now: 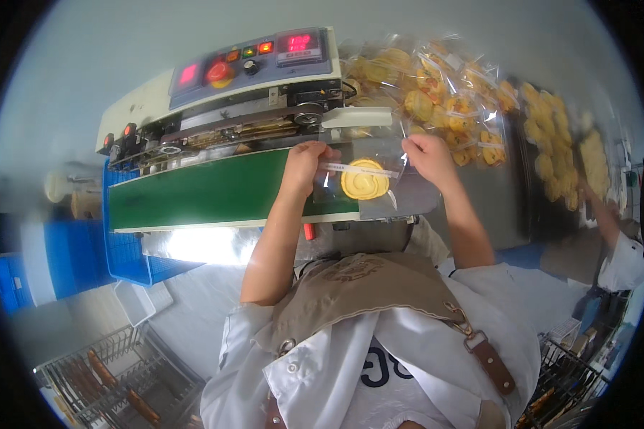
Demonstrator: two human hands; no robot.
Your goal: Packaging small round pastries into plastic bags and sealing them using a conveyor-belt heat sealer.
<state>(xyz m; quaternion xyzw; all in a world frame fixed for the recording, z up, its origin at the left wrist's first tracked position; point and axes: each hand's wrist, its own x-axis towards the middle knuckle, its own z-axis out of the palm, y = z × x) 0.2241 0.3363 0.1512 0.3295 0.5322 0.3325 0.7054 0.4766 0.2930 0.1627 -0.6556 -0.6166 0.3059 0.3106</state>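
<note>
A clear plastic bag point(328, 189) is stretched between my two hands above the right end of a green conveyor belt point(204, 187). Inside it lies a round yellow pastry with a spiral top point(365, 185), crossed by a white printed strip point(349, 169). My left hand point(305, 163) grips the bag's upper left edge, while my right hand point(431, 156) pinches its upper right corner. Just beyond the belt stands a continuous band sealer point(252, 69) with lit displays and a red stop button point(219, 73). A pale guide plate point(357, 117) juts out from its right end, beyond the bag.
Several bagged pastries point(445, 102) are heaped right of the sealer. Farther right, unwrapped pastries point(550, 139) sit in rows on a dark surface, and another person's arm point(601, 214) reaches toward more. A blue crate point(131, 260) is under the belt's left end; a wire rack point(107, 375) stands lower left.
</note>
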